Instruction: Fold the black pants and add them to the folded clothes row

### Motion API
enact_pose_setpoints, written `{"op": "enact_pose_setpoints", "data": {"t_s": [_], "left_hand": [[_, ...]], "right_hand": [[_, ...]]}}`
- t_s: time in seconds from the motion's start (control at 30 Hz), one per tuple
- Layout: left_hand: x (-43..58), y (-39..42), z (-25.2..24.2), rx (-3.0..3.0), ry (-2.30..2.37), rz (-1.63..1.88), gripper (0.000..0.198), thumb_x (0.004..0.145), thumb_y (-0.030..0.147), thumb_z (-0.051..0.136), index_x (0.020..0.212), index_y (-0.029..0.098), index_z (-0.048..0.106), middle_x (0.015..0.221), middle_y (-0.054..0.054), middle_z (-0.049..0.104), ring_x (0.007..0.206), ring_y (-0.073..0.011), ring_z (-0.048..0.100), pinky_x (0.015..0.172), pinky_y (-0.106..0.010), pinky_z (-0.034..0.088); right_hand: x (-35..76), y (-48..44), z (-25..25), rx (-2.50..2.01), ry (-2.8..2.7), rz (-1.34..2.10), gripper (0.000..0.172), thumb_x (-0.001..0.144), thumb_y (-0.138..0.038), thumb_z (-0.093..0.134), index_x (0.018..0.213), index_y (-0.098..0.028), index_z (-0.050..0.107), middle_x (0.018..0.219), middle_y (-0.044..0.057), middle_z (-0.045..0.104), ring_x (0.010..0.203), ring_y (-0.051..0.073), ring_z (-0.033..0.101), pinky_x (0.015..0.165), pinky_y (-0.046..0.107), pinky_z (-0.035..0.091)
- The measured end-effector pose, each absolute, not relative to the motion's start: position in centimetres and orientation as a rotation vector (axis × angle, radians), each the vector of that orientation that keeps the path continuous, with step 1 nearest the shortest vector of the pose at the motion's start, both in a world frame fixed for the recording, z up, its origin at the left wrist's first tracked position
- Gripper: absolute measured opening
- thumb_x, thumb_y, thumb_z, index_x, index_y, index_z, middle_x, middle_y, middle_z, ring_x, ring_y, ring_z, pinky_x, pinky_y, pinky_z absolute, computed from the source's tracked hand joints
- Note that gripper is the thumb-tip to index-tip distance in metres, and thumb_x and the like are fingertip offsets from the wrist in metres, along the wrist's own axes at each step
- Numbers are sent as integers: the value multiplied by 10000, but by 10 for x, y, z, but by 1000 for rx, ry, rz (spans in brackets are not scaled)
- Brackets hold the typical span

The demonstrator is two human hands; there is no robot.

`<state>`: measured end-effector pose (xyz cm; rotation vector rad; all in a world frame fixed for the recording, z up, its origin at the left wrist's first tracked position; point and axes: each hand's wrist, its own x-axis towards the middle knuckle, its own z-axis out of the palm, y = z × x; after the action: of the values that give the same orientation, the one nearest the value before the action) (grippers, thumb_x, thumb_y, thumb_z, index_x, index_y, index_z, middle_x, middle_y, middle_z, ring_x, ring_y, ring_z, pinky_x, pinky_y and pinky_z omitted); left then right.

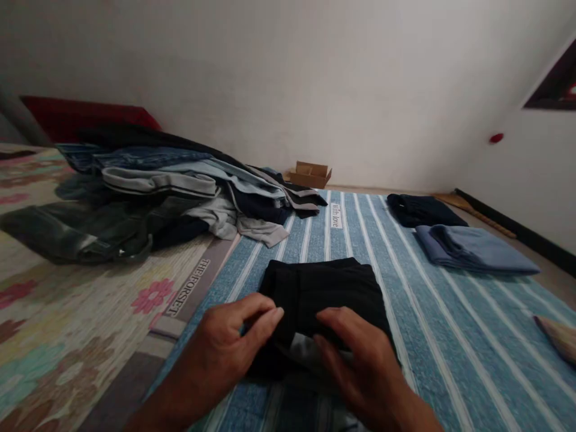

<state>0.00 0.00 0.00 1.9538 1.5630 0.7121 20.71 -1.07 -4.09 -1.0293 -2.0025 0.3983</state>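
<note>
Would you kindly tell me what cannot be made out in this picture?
In the head view:
Part of the black garment: hidden by the right hand.
Lower layers of the clothes pile: covered by upper ones.
Lower part of the red object: behind that pile.
Tan object: cut off by the right edge.
Contents of the cardboard box: too small to tell.

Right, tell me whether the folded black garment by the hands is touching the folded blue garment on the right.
Apart. The head view shows bare striped sheet between the black garment and the blue garment.
</note>
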Motion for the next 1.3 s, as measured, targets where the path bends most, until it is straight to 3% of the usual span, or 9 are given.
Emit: {"op": "enact_pose_setpoints", "data": {"t_s": [0.1, 0.2, 0.37, 0.47, 0.7, 0.83, 1.0, 1.17, 1.3], "left_hand": [[13, 20, -12, 2165, 1774, 764, 320, 851, 443, 423, 936, 201, 614, 906, -41, 670, 860, -202, 624, 770, -310, 486], [21, 36, -37, 2357, 1859, 573, 432, 845, 406, 425, 1164, 140, 545, 1277, -138, 540, 1207, -276, 471, 1011, -415, 368], [4, 51, -80, 2320, 1869, 290, 556, 883, 380, 324, 1376, 123, 331, 1467, -141, 318, 1336, -255, 317, 1070, -428, 306], [-11, 54, -86, 2305, 1828, 270, 583, 890, 395, 278, 1401, 114, 290, 1455, -130, 346, 1328, -234, 335, 1085, -401, 296], [31, 74, -18, 2519, 1831, 156, 482, 831, 418, 370, 1170, 140, 570, 1324, -150, 508, 1248, -301, 437, 1035, -441, 340], [99, 111, 11, 2590, 1625, -64, 345, 867, 321, 349, 990, 171, 635, 1043, -123, 661, 1007, -255, 603, 872, -386, 450], [155, 152, -1, 2551, 1476, -433, 235, 756, 362, 557, 793, 168, 685, 887, -134, 695, 891, -281, 640, 721, -350, 476], [167, 162, -16, 2526, 1415, -401, 200, 681, 346, 622, 729, 159, 677, 823, -133, 685, 828, -299, 636, 668, -357, 464], [163, 175, -26, 2487, 1288, -255, 76, 671, 241, 584, 657, 177, 623, 700, -47, 642, 739, -222, 609, 626, -285, 427]], "right_hand": [[243, -12, -48, -1084, -2108, 228, 259, 839, -183, 504, 1091, -176, 567, 1021, 103, 639, 951, 200, 604, 807, 350, 514], [259, -15, -62, -1122, -2265, 122, 347, 826, -282, 562, 1158, -181, 565, 1182, 127, 597, 1129, 254, 534, 929, 445, 463], [245, -25, -95, -1155, -2448, -28, 692, 779, -553, 596, 1361, -234, 400, 1413, 138, 390, 1316, 332, 303, 1000, 552, 356], [236, -26, -109, -1141, -2472, -175, 735, 778, -546, 611, 1389, -229, 353, 1417, 164, 372, 1323, 351, 278, 984, 555, 371], [232, -20, -116, -1129, -2294, -332, 498, 870, -493, 500, 1309, -265, 442, 1336, 125, 489, 1271, 321, 383, 939, 513, 437], [227, -18, -123, -1143, -2224, -392, 397, 893, -428, 491, 1262, -282, 476, 1306, 103, 523, 1260, 309, 401, 928, 514, 446], [220, -15, -132, -1140, -2121, -432, 339, 889, -404, 500, 1204, -280, 519, 1248, 100, 571, 1241, 306, 429, 912, 510, 459], [214, -12, -137, -1127, -2055, -470, 290, 879, -365, 524, 1154, -275, 548, 1197, 90, 607, 1200, 314, 473, 892, 516, 468], [211, -9, -135, -1123, -1956, -519, 244, 849, -338, 579, 1087, -287, 589, 1127, 58, 647, 1154, 287, 521, 899, 490, 472]]}}
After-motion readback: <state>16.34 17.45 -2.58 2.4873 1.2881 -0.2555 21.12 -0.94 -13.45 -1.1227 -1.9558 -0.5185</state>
